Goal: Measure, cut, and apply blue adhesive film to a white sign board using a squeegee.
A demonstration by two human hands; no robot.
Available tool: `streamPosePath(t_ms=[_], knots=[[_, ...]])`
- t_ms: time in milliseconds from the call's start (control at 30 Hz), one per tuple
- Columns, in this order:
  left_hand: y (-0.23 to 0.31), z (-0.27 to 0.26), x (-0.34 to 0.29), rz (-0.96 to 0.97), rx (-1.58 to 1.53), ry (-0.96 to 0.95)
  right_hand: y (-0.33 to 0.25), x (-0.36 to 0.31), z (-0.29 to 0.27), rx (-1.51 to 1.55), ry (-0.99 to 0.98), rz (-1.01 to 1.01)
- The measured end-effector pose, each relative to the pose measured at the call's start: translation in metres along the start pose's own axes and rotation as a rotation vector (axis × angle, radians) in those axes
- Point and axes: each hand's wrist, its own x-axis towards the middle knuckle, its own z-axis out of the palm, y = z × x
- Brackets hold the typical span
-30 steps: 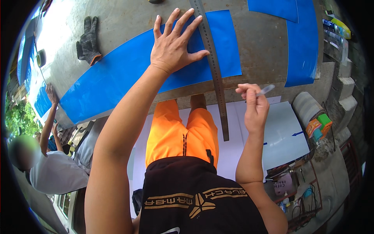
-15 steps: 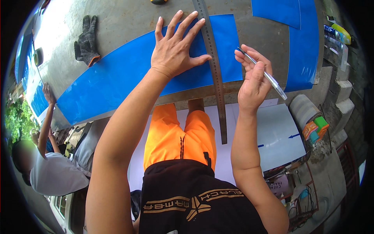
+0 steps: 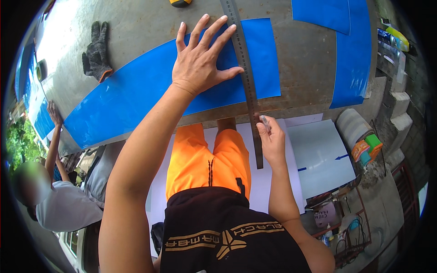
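Observation:
My left hand (image 3: 196, 59) lies spread on a curved blue sheet (image 3: 132, 95) on the metal table. Its thumb tip and a fingertip reach the left edge of a long steel ruler (image 3: 248, 84). The ruler crosses the sheet, and its lower end sticks out past the table's near edge. Beside that overhanging part, my right hand (image 3: 273, 143) is closed around a pen (image 3: 264, 119). Only a bit of its clear barrel shows; the tip cannot be made out.
A dark work glove (image 3: 96, 54) and a tape roll (image 3: 41, 70) lie on the table's left part. More blue sheet (image 3: 353, 68) is at the right. A yellow-and-black tool (image 3: 180, 2) sits at the far edge of view. At the left, another person's hand (image 3: 54, 113) rests on the table.
My right hand has come down and left with the pen, from above the blue sheet's right end to beside the ruler's lower part. My left hand stays on the sheet and ruler.

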Motion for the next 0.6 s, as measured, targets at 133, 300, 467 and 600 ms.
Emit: streamPosePath(t_ms=[133,300,467,600], knots=[[0.000,0.001,-0.001,0.002,-0.006,0.009,0.004,-0.001,0.007,0.186,-0.085,0.173],[-0.003,0.000,0.000,0.001,0.020,0.001,0.013,-0.012,0.006,0.167,-0.097,0.186],[-0.003,0.000,-0.001,0.001,0.037,-0.010,0.017,-0.016,0.003,0.174,-0.090,0.183],[-0.003,0.001,0.000,-0.007,0.043,-0.019,0.015,-0.013,0.003,0.156,-0.112,0.206]])
